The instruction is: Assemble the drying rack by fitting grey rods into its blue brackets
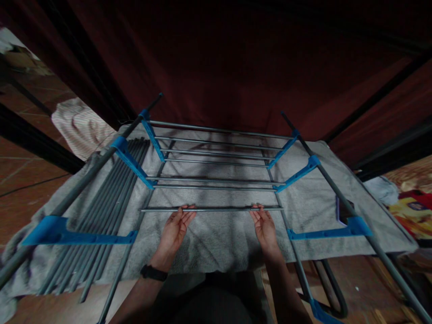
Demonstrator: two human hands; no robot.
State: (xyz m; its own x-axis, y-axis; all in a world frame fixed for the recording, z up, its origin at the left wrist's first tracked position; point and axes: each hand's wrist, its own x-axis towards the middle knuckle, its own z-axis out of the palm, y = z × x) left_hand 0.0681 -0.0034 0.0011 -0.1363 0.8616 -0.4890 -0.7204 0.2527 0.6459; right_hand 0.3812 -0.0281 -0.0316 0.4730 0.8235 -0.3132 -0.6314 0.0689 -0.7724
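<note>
My left hand [177, 227] and my right hand [265, 226] both grip a thin grey metal tube [222, 209], fingertips curled around it from below. It lies crosswise, level, its ends near the two front side poles of a rack; whether they touch I cannot tell. Blue plastic brackets [133, 164] join the rack's grey poles on each side. Several crossbars [212, 180] span the middle and far brackets. Nearest me, the left bracket [91, 237] and right bracket [329, 233] have no bar between them. A dark band is on my left wrist.
Several loose grey tubes [108, 202] lie side by side at the left on a grey cloth [222, 243] covering the table. A phone [343, 210] rests behind the right side poles. A dark red curtain [219, 67] hangs behind the rack. Striped cloth [81, 126] lies farther left.
</note>
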